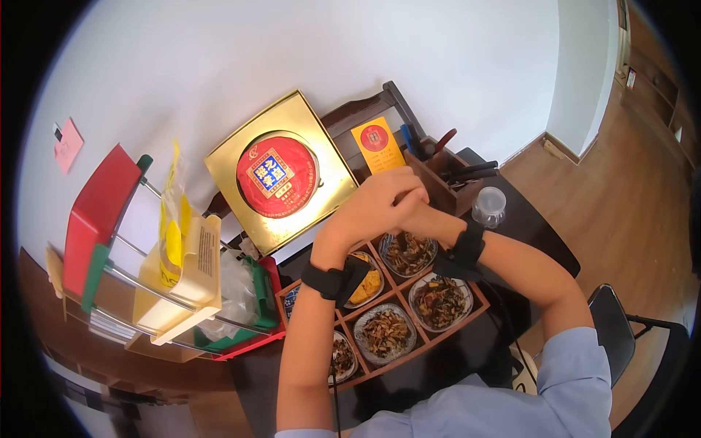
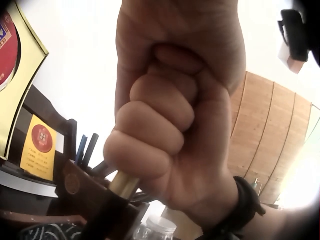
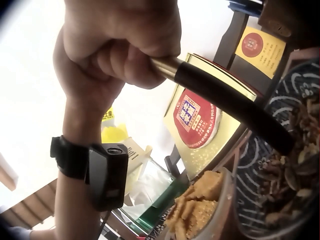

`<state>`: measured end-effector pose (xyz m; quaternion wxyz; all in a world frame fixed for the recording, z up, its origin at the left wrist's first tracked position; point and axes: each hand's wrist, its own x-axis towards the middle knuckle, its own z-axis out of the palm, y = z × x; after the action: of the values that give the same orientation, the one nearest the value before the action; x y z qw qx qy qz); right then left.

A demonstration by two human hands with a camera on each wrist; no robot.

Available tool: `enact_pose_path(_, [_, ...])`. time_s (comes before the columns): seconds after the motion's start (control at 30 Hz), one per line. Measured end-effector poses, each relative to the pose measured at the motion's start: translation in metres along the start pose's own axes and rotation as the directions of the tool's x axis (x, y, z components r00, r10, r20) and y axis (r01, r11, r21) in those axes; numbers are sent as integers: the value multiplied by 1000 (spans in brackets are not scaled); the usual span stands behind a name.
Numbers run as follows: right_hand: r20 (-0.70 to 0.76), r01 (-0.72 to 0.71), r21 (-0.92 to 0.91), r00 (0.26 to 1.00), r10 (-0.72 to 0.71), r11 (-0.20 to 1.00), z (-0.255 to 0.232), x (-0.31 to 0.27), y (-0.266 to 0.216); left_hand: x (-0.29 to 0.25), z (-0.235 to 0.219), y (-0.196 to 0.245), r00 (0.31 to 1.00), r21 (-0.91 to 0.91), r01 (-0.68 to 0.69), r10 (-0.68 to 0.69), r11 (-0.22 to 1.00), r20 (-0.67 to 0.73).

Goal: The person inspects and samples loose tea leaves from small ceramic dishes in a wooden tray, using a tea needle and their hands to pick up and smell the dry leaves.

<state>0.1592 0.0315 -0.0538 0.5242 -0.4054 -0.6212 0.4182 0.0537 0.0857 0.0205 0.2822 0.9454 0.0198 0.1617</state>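
Observation:
Both hands are clasped together above the divided wooden tray (image 1: 445,327). In the left wrist view, the right hand (image 2: 145,130) grips a black tool (image 2: 102,217) by its gold-coloured end, fingers curled in a fist. The left hand (image 2: 180,22) lies over the top of that fist and clasps it; its fingertips are largely hidden. From under the hands, the tool (image 3: 225,102) slants down in the right wrist view, its lower end among dark dried pieces (image 3: 277,187) in a patterned bowl (image 3: 247,172). Yellow-orange pieces (image 3: 192,200) fill the neighbouring dish.
Other tray compartments hold bowls of dried pieces (image 1: 385,334). Behind stands a gold box (image 1: 332,164) with a red disc, beside a yellow card (image 1: 377,142) and a dark holder (image 1: 432,179). A clear jar (image 1: 489,206) is at right, a rack (image 1: 263,296) at left.

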Motion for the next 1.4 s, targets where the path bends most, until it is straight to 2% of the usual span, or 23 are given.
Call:
enact_pose_path(0.1, [15, -23, 10, 1000, 22, 1000, 0, 3, 0, -2, 0, 2, 1000, 9, 17, -17, 1000, -7])
enact_pose_path(0.17, [56, -65, -4, 996, 65, 998, -5, 3, -1, -1, 9, -6, 998, -102, 37, -42, 994, -42])
enact_pose_path(0.2, [71, -88, -8, 994, 88, 996, -7, 3, 0, -1, 8, -7, 1000, -38, 13, -14, 999, -28])
enact_pose_path(0.27, [82, -120, -10, 989, 121, 993, -9, 1, 1, 1, 2, -5, 1000, -23, -8, 8, 1000, -23])
enact_pose_path(0.37, [64, -43, -69, 997, 48, 997, -6, 2, 1, -1, 5, -3, 1000, -18, -2, 1, 1000, -23])
enact_pose_path(0.43, [-58, 7, 97, 998, -1, 995, 3, -2, 7, -4, 10, -6, 1000, -25, 21, -21, 999, -21])
enact_pose_path(0.47, [-54, 11, 93, 999, -6, 996, 2, 0, 5, -4, 12, -8, 999, -45, -3, 1, 999, -49])
enact_pose_path(0.53, [-22, -8, 44, 1000, 9, 999, -2, 4, 0, -4, 9, -12, 997, -60, -28, 24, 998, -75])
enact_pose_path(0.63, [30, -55, -31, 998, 56, 998, -6, 4, -3, -1, 0, 0, 999, -13, 20, -20, 1000, -45])
enact_pose_path(0.73, [78, -141, 51, 988, 137, 989, -8, 2, 8, -2, 4, -2, 999, 11, 41, -41, 999, -15])
enact_pose_path(0.77, [78, -139, 51, 988, 135, 989, -6, 3, 16, -4, 11, -12, 998, -14, 20, -21, 1000, -53])
enact_pose_path(0.83, [62, -190, 192, 981, 182, 963, -6, 9, 29, -3, 9, -15, 996, -28, -8, 5, 1000, -93])
enact_pose_path(0.9, [15, -183, 147, 983, 183, 972, -2, 11, 18, -2, 1, -9, 999, 6, 40, -40, 999, -17])
enact_pose_path(0.97, [-22, -181, 94, 983, 184, 979, -3, 13, 17, 1, -6, 0, 1000, 8, 28, -28, 1000, -13])
enact_pose_path(1.03, [34, -12, 86, 999, 9, 996, -5, 14, 26, -2, -3, -2, 1000, 10, 26, -25, 1000, -11])
enact_pose_path(1.07, [36, -13, 88, 999, 10, 996, -2, 12, 20, -3, 5, -6, 999, 3, 25, -25, 1000, -25])
enact_pose_path(1.13, [38, -161, 121, 987, 158, 980, 2, 6, 5, -5, 11, -14, 999, 1, 18, -18, 1000, -42])
enact_pose_path(1.17, [35, -156, 117, 988, 153, 981, 1, 7, 1, -4, 9, -13, 998, -3, -15, 15, 1000, -57])
enact_pose_path(1.23, [29, -38, 70, 999, 36, 997, -2, 6, -4, -5, 8, -13, 997, -20, -49, 47, 999, -65])
enact_pose_path(1.33, [52, 138, 3, 989, -138, 990, -4, 8, -5, -2, -3, -1, 999, 8, -16, 17, 1000, -52])
enact_pose_path(1.4, [56, 109, 5, 992, -109, 994, -3, 7, -4, -4, 9, -13, 997, -13, -14, 13, 1000, -73])
